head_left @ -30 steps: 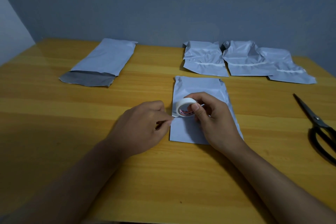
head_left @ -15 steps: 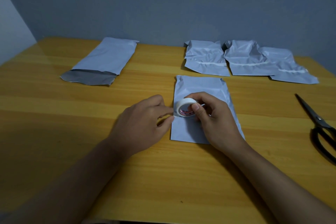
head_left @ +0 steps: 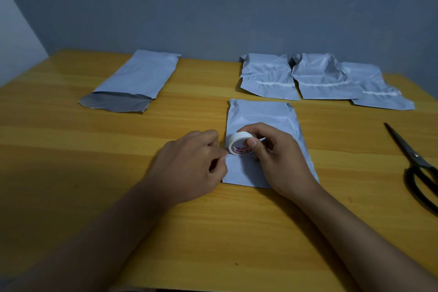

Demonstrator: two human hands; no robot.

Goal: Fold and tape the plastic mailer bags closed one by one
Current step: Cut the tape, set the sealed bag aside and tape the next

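The right hand [head_left: 277, 159] hides the mailer's [head_left: 260, 116] near right part and part of the tape roll [head_left: 240, 143]. The roll's label print is too small to read. The right edge cuts off the scissors' [head_left: 413, 156] handles. The rightmost far mailer [head_left: 379, 95] is partly hidden under its neighbour [head_left: 317, 78].

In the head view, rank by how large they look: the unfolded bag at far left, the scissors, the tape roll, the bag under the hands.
1. Unfolded bag and bag under the hands: similar in size; hands cover part of the nearer one, so unranked.
2. Scissors, cut off by the frame edge.
3. Tape roll.
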